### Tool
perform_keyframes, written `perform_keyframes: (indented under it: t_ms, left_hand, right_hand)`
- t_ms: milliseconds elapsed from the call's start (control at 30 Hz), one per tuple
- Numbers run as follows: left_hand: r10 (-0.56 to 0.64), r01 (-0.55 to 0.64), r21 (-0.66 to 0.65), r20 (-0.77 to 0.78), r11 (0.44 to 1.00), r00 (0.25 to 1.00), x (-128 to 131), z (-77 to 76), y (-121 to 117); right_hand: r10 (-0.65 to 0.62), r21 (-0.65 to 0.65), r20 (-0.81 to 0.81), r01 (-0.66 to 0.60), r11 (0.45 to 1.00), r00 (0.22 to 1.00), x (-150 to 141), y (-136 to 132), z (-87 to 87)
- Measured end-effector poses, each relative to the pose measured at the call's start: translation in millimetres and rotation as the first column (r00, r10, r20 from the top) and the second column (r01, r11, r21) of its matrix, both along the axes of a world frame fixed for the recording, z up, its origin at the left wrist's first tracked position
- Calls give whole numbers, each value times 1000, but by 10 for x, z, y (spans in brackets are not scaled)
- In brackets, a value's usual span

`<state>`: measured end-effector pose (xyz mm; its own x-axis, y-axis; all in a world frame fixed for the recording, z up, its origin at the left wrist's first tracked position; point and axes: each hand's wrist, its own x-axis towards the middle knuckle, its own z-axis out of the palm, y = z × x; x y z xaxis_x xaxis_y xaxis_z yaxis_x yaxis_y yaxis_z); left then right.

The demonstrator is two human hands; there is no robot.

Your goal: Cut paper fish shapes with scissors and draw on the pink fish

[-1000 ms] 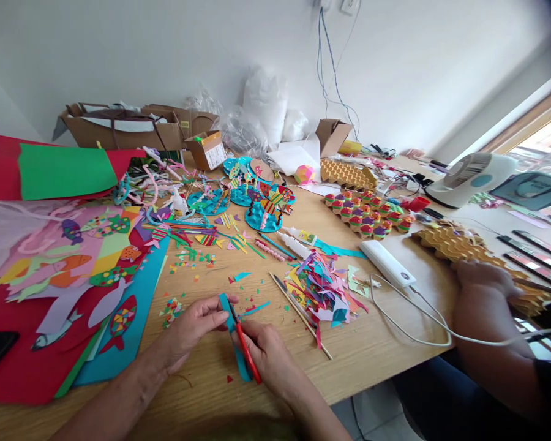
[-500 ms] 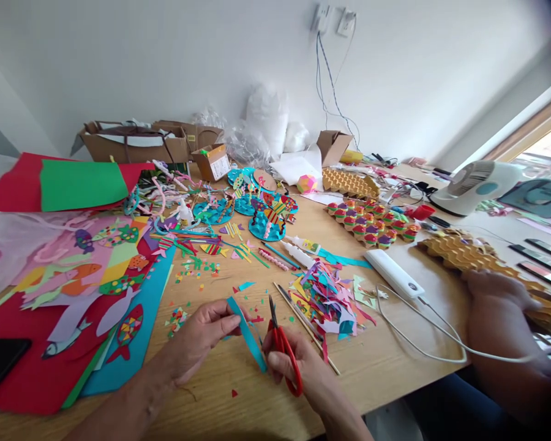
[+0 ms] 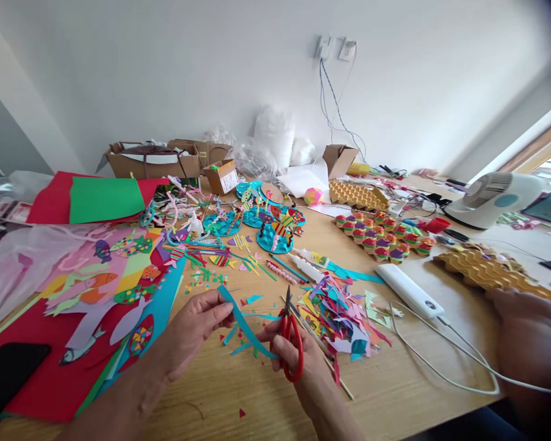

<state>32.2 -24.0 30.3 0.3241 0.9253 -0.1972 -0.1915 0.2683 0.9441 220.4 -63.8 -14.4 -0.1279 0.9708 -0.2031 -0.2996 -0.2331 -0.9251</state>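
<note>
Between thumb and fingers, my left hand [image 3: 207,315] pinches the upper end of a narrow blue paper strip [image 3: 239,320]. My right hand [image 3: 298,352] is closed around the red-handled scissors [image 3: 292,343], whose blades point up and away from me and look nearly closed. The strip's lower end reaches the right hand's thumb and fingers and bends slightly. Under the strip, thin blue paper slivers [image 3: 241,349] lie on the table [image 3: 220,398] among small red and green scraps. To the right of the scissors is a pile of coloured paper scraps [image 3: 344,312].
Paper fish [image 3: 141,335] lie on coloured sheets at left, near a black phone [image 3: 13,373]. Right of the scraps are a white power bank [image 3: 408,293] with a cable and painted egg trays [image 3: 381,236]. Another person's hand [image 3: 518,312] rests at far right, near a fan [image 3: 496,196].
More blue slivers now lie beneath my hands, and the held strip looks narrower and more bent. The view has shifted, so the table things appear lower and further right.
</note>
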Motion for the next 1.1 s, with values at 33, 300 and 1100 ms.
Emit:
perform_keyframes:
  t_ms: [33, 300, 1100]
  left_hand:
    - [-17, 17, 3, -29, 1000, 999, 4, -16, -32]
    - [-88, 97, 57, -152, 994, 985, -71, -111, -133]
    - [387, -386, 160, 23, 909, 922, -551, -43, 635]
  right_hand:
    - [-14, -11, -18, 14, 1000, 1000, -21, 4, 3]
    - [-5, -12, -116, 4, 1000, 993, -64, -80, -51]
    - [323, -135, 63, -313, 940, 944, 82, -189, 127]
